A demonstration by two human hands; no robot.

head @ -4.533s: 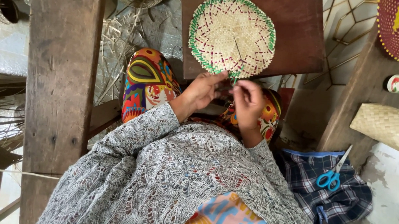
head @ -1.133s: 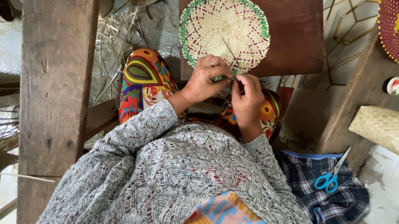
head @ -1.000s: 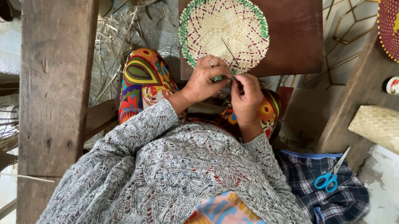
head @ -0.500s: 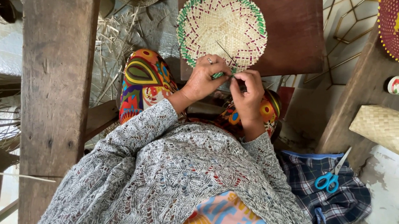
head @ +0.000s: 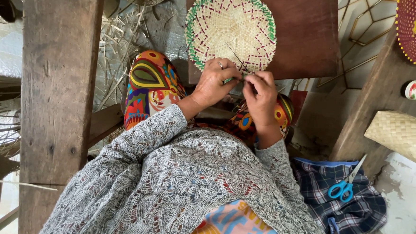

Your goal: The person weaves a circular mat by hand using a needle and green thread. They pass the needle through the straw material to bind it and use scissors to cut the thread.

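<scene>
A round woven mat lies at the near edge of a brown board, where the left hand steadies its rim and the right hand pinches a green strand, blue-handled scissors on checked cloth nearby.

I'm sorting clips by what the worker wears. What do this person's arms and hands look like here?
Both arms are covered to the wrist by long sleeves of a loose grey knitted cardigan with an openwork lace pattern. The left hand is bare apart from a ring on one finger. The right hand is bare, with no glove; no ring shows on it.
</scene>
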